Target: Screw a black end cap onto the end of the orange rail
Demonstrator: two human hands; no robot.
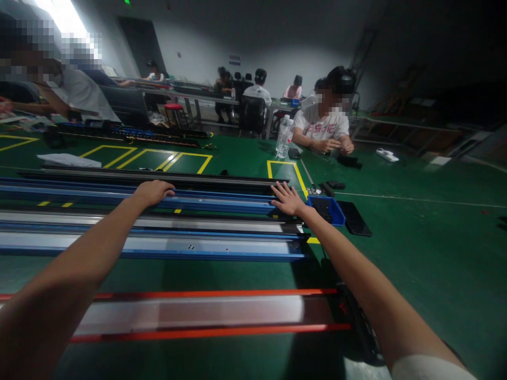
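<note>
Head view: two bare hands over a group of long rails lying side by side on a green table. The task's thing, a blue rail, runs from the left edge of the picture to beneath the right hand, which covers its right end with the fingers spread and straight. The left hand is placed farther along the same rail, fingers together and bent; whether they grip it cannot be told.

Behind the blue rail, and close to it, lies a black rail, its right end near the right fingertips. On the near side are a silver rail with dark edges and a blue-edged rail; nearest of all, and set apart, is an orange-edged rail. Both forearms cross above these nearer rails and hide parts of them.

Just beyond the right wrist stands a blue bin with dark contents, a flat black slab beside it. Farther back are clear bottles and a seated co-worker. A white packet lies at far left.
</note>
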